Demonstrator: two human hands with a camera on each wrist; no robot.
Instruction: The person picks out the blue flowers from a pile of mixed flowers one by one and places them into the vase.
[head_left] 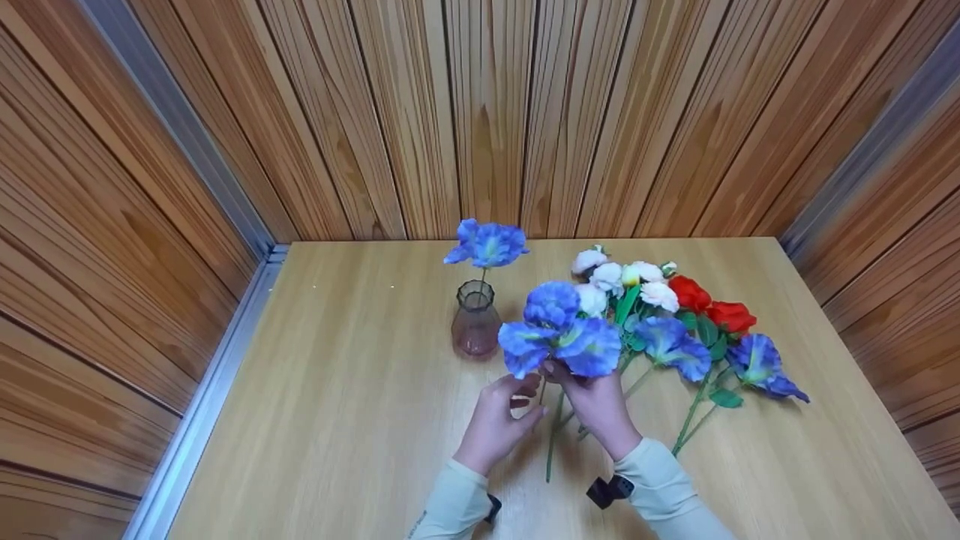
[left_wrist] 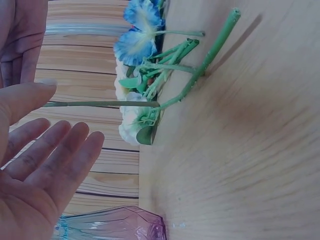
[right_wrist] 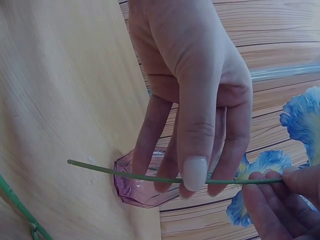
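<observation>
The right hand [head_left: 600, 409] pinches the thin green stem [right_wrist: 114, 172] of a blue artificial flower [head_left: 551, 311] just beneath its ruffled petals, holding it above the wooden table [head_left: 322, 420], in front and to the right of the vase. The left hand [head_left: 497, 421] is loosely spread beside that stem, its thumb and fingers on either side; whether they touch it is hard to tell. The faceted glass vase [head_left: 476, 330], smoky at the neck and pink below, stands upright with one blue bloom [head_left: 487, 244] in it. To the right lie white blossoms [head_left: 660, 295], red roses [head_left: 729, 316] and more blue flowers [head_left: 675, 349]. Small dark lettering on the left sleeve [head_left: 454, 501] is unreadable.
</observation>
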